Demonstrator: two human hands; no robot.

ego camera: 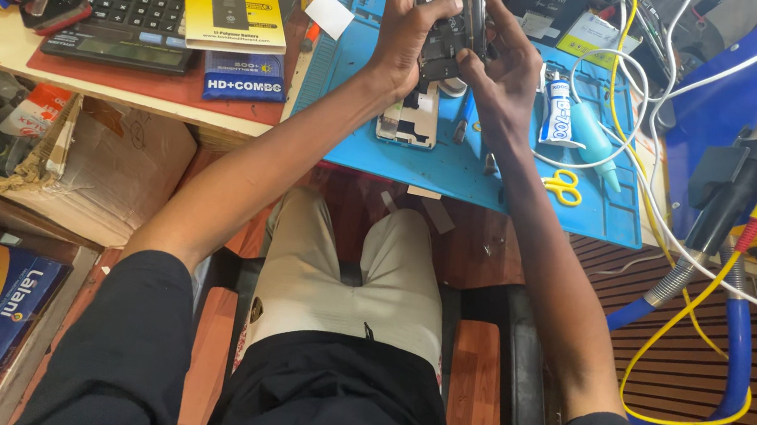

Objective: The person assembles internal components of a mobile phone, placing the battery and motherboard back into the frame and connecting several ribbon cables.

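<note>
Black opened phone (445,23) stands lengthwise, pointing away, with both hands, left (406,37) and right (504,66), closed around it.

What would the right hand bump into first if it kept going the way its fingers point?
Probably the opened phone: the right hand points up and left, with its fingers already touching the phone's edge. The left hand holds the other side.

blue mat (458,169) on workbench (2,46)
</note>
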